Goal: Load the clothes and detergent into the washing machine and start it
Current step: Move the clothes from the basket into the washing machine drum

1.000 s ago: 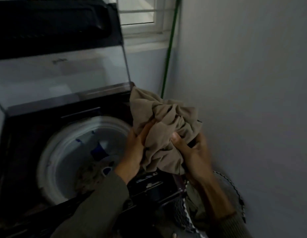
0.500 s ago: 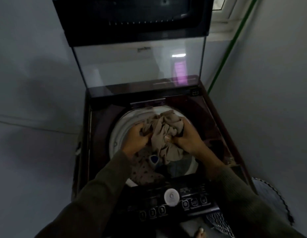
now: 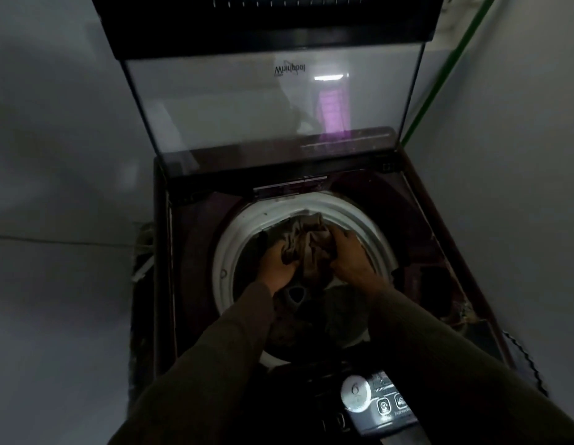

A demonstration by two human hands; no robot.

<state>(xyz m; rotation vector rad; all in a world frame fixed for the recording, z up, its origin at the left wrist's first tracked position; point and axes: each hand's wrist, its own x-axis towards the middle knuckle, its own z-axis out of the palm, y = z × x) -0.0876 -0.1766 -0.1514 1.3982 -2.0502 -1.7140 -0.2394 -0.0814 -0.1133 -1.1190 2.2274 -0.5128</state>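
A top-loading washing machine (image 3: 189, 252) stands in front of me with its glass lid (image 3: 279, 101) raised upright. A bunched beige-brown garment (image 3: 306, 244) sits inside the white drum rim (image 3: 224, 252). My left hand (image 3: 276, 264) grips its left side and my right hand (image 3: 348, 255) grips its right side, both down in the drum opening. Other dark clothes (image 3: 340, 313) lie lower in the drum. No detergent is visible.
The control panel (image 3: 380, 403) with a round white knob (image 3: 356, 393) runs along the machine's near edge. Walls close in on the left and right. A green pole (image 3: 439, 75) leans in the right corner. A dark scalloped basket edge (image 3: 523, 358) shows at the lower right.
Both hands carried the beige garment from the right of the machine over the drum and then lowered it into the opening. The view swung left and came closer to the drum.
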